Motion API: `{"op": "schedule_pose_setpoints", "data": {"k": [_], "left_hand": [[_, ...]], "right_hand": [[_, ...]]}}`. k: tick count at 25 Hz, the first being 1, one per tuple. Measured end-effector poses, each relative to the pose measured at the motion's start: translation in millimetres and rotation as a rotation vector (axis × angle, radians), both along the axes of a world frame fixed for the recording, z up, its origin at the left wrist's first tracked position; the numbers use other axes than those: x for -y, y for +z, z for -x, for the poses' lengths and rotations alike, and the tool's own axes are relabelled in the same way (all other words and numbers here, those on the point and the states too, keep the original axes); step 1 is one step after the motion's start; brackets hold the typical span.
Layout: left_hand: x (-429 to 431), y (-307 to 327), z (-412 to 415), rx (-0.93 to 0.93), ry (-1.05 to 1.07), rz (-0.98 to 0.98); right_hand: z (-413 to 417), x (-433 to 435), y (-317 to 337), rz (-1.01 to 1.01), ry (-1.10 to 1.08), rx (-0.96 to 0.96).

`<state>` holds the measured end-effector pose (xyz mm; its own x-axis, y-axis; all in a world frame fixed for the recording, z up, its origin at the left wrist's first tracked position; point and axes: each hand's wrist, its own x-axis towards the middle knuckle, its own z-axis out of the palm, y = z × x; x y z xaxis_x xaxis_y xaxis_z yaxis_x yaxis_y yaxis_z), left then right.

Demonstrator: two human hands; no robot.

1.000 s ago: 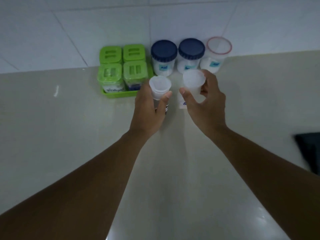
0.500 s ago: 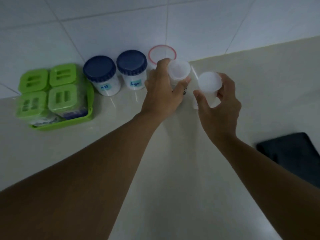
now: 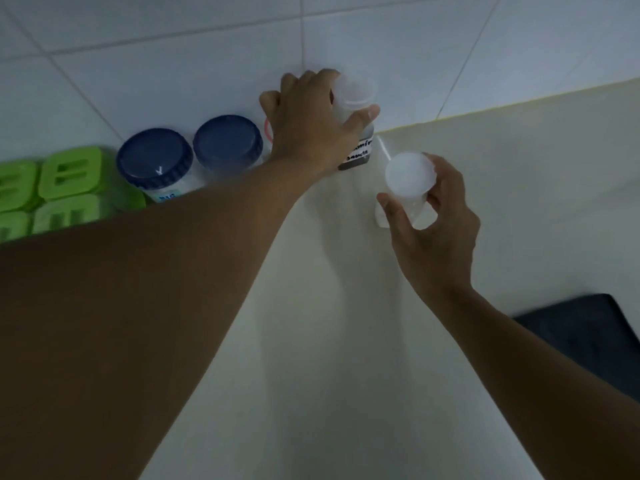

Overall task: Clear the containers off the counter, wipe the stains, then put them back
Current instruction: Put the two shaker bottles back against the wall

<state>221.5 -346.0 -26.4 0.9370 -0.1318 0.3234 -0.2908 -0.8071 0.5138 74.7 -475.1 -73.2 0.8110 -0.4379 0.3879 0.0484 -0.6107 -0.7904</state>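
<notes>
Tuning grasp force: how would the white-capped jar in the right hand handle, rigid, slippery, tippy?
The jar looks like thin translucent plastic: probably rigid and light. Smooth walls suggest some slip; the right hand wraps it below the cap. Taller than wide, so likely tippy if nudged.

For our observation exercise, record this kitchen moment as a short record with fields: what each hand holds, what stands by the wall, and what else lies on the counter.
left hand: grips a white-lidded labelled jar near the tiled wall
right hand: grips a second white-lidded jar over the counter
by the wall: two blue-lidded jars, green-lidded containers, a red-rimmed container mostly hidden
counter's right edge: dark cloth
</notes>
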Motion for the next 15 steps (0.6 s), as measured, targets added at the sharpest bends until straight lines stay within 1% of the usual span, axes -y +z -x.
{"op": "schedule_pose_setpoints", "data": {"k": [5,7,9,11,15], "left_hand": [[2.0,5.3,-15.3,-0.086,0.018,-0.052],[2.2,4.9,-15.6,-0.129,0.014,-0.039],[0.5,1.4,-16.9,-0.132,-0.003,-0.002],[-2.6,-1.6,-19.0,-0.075,-0.033,-0.018],[-7.8,-4.4,-20.0,0.108,-0.053,-0.253]], "right_hand": [[-6.9,1.4,-0.5,-0.005,-0.006,0.003],[-8.3,1.8,-0.7,-0.009,-0.011,0.007],[-9.9,2.3,-1.3,-0.013,-0.019,0.004],[-11.5,2.8,-1.5,-0.021,-0.025,-0.001],[-14.9,2.5,-1.4,-0.043,-0.026,-0.002]]}}
